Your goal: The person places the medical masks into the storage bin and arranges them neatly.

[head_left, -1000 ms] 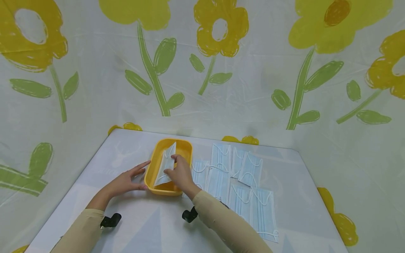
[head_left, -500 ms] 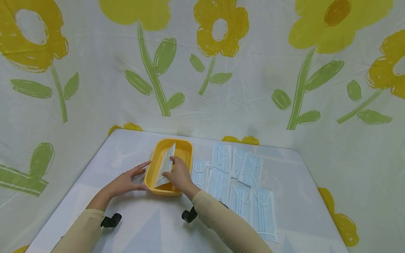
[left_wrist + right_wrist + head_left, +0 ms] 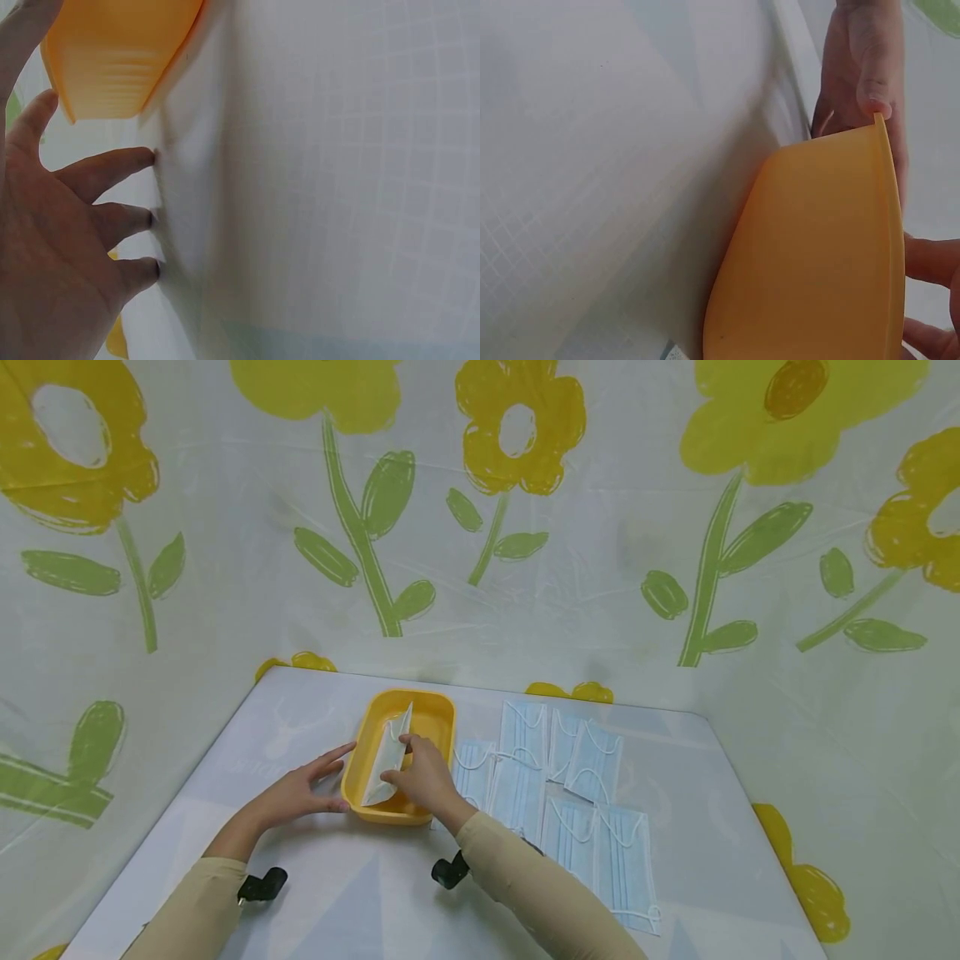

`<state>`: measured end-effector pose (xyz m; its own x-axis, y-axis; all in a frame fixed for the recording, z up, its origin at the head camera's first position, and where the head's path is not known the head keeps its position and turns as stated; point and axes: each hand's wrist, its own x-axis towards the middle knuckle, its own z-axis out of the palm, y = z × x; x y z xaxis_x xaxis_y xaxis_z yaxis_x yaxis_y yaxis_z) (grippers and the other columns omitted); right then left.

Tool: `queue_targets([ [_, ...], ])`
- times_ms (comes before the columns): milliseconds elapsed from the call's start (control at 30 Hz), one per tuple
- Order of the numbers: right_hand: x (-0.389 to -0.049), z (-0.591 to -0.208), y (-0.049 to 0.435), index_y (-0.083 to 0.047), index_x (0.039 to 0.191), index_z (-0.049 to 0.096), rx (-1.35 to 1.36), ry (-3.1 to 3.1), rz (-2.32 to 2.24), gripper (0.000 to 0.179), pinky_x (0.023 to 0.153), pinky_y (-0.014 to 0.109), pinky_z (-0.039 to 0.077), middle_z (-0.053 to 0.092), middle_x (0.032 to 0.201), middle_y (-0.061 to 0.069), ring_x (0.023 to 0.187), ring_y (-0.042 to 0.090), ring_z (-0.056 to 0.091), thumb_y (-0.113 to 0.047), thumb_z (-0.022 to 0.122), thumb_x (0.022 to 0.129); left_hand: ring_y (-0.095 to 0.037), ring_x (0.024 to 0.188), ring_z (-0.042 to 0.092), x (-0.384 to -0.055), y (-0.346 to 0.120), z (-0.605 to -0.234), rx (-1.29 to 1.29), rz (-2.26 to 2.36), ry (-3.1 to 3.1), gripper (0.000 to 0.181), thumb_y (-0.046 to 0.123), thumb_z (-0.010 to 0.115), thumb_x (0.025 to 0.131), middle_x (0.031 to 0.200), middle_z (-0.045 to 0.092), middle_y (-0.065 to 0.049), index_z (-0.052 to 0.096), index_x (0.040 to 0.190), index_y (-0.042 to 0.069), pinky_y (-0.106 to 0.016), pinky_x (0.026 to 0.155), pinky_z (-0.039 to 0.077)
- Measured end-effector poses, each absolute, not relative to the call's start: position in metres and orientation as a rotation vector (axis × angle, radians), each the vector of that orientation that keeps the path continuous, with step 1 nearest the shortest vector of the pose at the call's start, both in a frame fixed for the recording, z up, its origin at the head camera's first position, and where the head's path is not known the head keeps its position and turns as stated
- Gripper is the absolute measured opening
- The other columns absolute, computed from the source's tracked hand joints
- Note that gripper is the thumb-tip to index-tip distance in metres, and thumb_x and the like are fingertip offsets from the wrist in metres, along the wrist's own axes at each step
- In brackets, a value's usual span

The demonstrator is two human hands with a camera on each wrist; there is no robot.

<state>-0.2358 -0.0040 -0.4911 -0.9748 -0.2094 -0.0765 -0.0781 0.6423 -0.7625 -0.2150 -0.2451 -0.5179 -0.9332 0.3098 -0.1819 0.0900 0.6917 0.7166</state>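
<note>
A yellow plastic tray (image 3: 442,718) stands on the table, and a pale face mask (image 3: 386,760) sits tilted inside it. My right hand (image 3: 427,777) reaches over the tray's near right side and pinches the mask along its right edge with thumb and fingers. On the tray's left, my left hand (image 3: 300,789) has its fingers spread, thumb and forefinger against the rim. The left wrist view shows that hand's other fingertips (image 3: 142,217) touching the table. In the right wrist view the tray's wall (image 3: 810,247) hides the mask and most of the right hand.
Several light-blue face masks (image 3: 517,789) with white ear loops lie flat, some overlapping, right of the tray. The right forearm (image 3: 525,877) passes over some of them. A flower-printed curtain (image 3: 585,610) rises behind the table (image 3: 697,827).
My right hand has shifted slightly left and down inside the tray with the mask, which now lies lower and closer to the left wall. My left hand has stayed in place.
</note>
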Motion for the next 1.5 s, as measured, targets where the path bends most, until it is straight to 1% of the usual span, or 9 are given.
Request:
queue_targets([
  [200, -0.233, -0.490, -0.001, -0.011, 0.141, 0.057, -0.278, 2.729, -1.225, 0.063, 0.094, 0.030, 0.055, 0.061, 0.121, 0.004, 0.098, 0.016, 0.055, -0.029, 0.083, 0.087, -0.056, 0.144, 0.028, -0.214, -0.246, -0.516, 0.317, 1.098, 2.613, 0.103, 0.053, 0.083, 0.080, 0.155, 0.043, -0.026, 0.025, 0.163, 0.031, -0.083, 0.104, 0.028],
  [367, -0.231, -0.490, 0.003, -0.011, 0.140, 0.057, -0.301, 2.730, -1.266, 0.061, 0.095, 0.033, 0.056, 0.062, 0.124, 0.007, 0.100, 0.019, 0.058, -0.026, 0.083, 0.087, -0.056, 0.144, 0.028, -0.214, -0.247, -0.518, 0.323, 1.090, 2.623, 0.103, 0.053, 0.082, 0.080, 0.155, 0.043, -0.026, 0.024, 0.163, 0.032, -0.083, 0.104, 0.027],
  [467, -0.231, -0.491, 0.004, -0.011, 0.139, 0.058, -0.300, 2.724, -1.287, 0.060, 0.092, 0.032, 0.056, 0.062, 0.125, 0.008, 0.098, 0.017, 0.058, -0.026, 0.083, 0.087, -0.056, 0.144, 0.029, -0.215, -0.248, -0.519, 0.329, 1.088, 2.629, 0.103, 0.053, 0.083, 0.080, 0.154, 0.043, -0.026, 0.024, 0.163, 0.032, -0.082, 0.104, 0.028],
  [600, -0.229, -0.489, 0.006, -0.011, 0.140, 0.057, -0.286, 2.688, -1.337, 0.060, 0.081, 0.026, 0.058, 0.062, 0.127, 0.008, 0.085, 0.012, 0.059, -0.026, 0.083, 0.087, -0.056, 0.144, 0.028, -0.215, -0.250, -0.520, 0.325, 1.095, 2.624, 0.103, 0.052, 0.083, 0.080, 0.154, 0.043, -0.025, 0.025, 0.162, 0.032, -0.082, 0.104, 0.028],
  [700, -0.227, -0.487, 0.008, -0.011, 0.140, 0.057, -0.284, 2.654, -1.396, 0.059, 0.073, 0.023, 0.058, 0.062, 0.127, 0.009, 0.080, 0.009, 0.062, -0.024, 0.083, 0.088, -0.056, 0.144, 0.028, -0.216, -0.250, -0.521, 0.322, 1.094, 2.623, 0.104, 0.053, 0.083, 0.080, 0.155, 0.043, -0.025, 0.024, 0.162, 0.032, -0.082, 0.104, 0.028],
  [933, -0.222, -0.486, 0.014, -0.011, 0.138, 0.059, -0.325, 2.638, -1.477, 0.057, 0.064, 0.021, 0.058, 0.063, 0.126, 0.010, 0.080, 0.009, 0.064, -0.022, 0.083, 0.087, -0.056, 0.145, 0.027, -0.216, -0.249, -0.520, 0.307, 1.091, 2.626, 0.105, 0.053, 0.083, 0.079, 0.155, 0.042, -0.026, 0.024, 0.163, 0.031, -0.082, 0.104, 0.027],
  [1067, -0.221, -0.486, 0.017, -0.011, 0.137, 0.060, -0.334, 2.643, -1.513, 0.055, 0.063, 0.020, 0.057, 0.064, 0.125, 0.011, 0.079, 0.008, 0.063, -0.021, 0.082, 0.088, -0.056, 0.145, 0.027, -0.216, -0.248, -0.520, 0.302, 1.095, 2.621, 0.105, 0.054, 0.083, 0.079, 0.155, 0.042, -0.026, 0.025, 0.163, 0.031, -0.082, 0.104, 0.027],
  [1300, -0.220, -0.483, 0.022, -0.011, 0.136, 0.060, -0.382, 2.660, -1.545, 0.049, 0.064, 0.018, 0.057, 0.065, 0.123, 0.013, 0.078, 0.007, 0.063, -0.019, 0.079, 0.091, -0.055, 0.145, 0.027, -0.216, -0.247, -0.521, 0.298, 1.098, 2.621, 0.105, 0.054, 0.083, 0.079, 0.155, 0.042, -0.026, 0.025, 0.163, 0.031, -0.082, 0.104, 0.027],
  [1500, -0.219, -0.482, 0.028, -0.011, 0.136, 0.060, -0.391, 2.667, -1.592, 0.047, 0.062, 0.018, 0.056, 0.066, 0.122, 0.013, 0.076, 0.006, 0.064, -0.018, 0.077, 0.092, -0.055, 0.145, 0.028, -0.216, -0.246, -0.520, 0.310, 1.098, 2.621, 0.105, 0.053, 0.083, 0.079, 0.155, 0.043, -0.026, 0.025, 0.162, 0.031, -0.082, 0.104, 0.027],
])
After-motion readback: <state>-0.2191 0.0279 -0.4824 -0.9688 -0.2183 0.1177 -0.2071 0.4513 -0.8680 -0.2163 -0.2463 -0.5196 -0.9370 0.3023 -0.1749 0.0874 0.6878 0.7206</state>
